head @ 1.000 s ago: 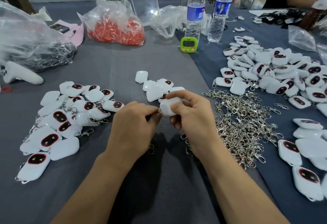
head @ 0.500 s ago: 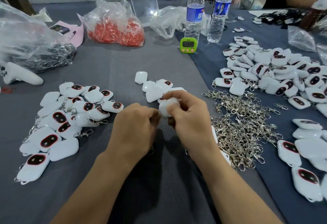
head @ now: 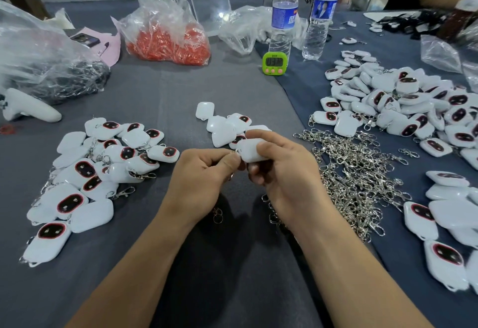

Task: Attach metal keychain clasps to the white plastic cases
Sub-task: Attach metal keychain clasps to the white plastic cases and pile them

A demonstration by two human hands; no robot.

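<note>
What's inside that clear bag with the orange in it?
The clear bag holds a heap of small orange-red pieces. What they are cannot be told, and the ones underneath the heap are covered.

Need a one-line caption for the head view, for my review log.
Right hand holds a white case while the left hand pinches a metal clasp at its corner, beside a heap of loose clasps.

The cases (head: 85, 172) near the table's left edge are white, with black oval windows ringed in red; the held case (head: 249, 150) shows plain white. The clasps (head: 354, 172) are silver. The tablecloth (head: 232, 94) is grey, dark blue toward the right edge. The timer (head: 274, 63) is green with pink buttons. A clear bag (head: 155, 14) holds orange-red pieces.
</note>
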